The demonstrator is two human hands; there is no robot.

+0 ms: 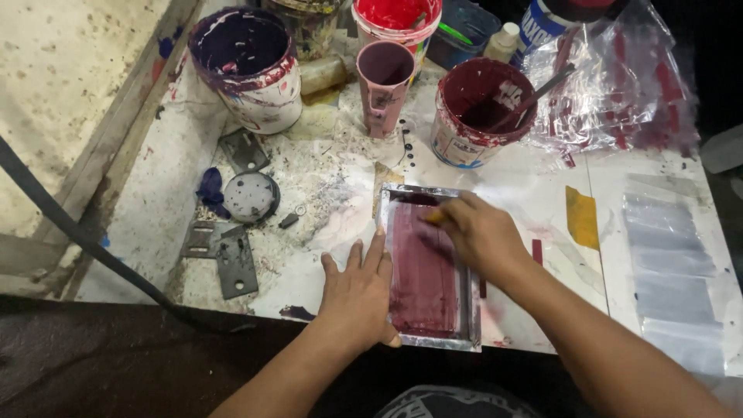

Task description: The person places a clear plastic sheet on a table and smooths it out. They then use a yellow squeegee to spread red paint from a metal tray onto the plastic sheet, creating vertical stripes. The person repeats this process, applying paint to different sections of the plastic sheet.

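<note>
Two bare forearms reach up from the bottom edge onto a paint-stained white tabletop (542, 178). Largest of what the hands work on is a small rectangular printing screen (428, 267) with a metal frame, lying flat near the front edge of the tabletop, its mesh coated in dark maroon ink.

Against the screen's left edge lies the left hand (357, 292), palm down, its fingers (375, 251) stretched out flat and gripping nothing, the thumb touching the frame's lower left side. Over the top part of the mesh sits the right hand (481, 232), its fingers curled shut on a small yellowish piece (435, 217), which touches the inked mesh near the upper edge; what kind of piece it is cannot be told.

Behind the screen stand a maroon paint bucket (476, 112) with a stick in it, a purple-stained white bucket (249, 66) at the left, a red paint bucket (396, 23) at the back and a pink mug (384, 85) between them. Crumpled clear plastic (619, 85) smeared with red lies at the far right, and a strip of clear pouches (673, 271) runs down the right side. Left of the screen lie grey metal plates (232, 259) and a round lid (250, 197).
</note>
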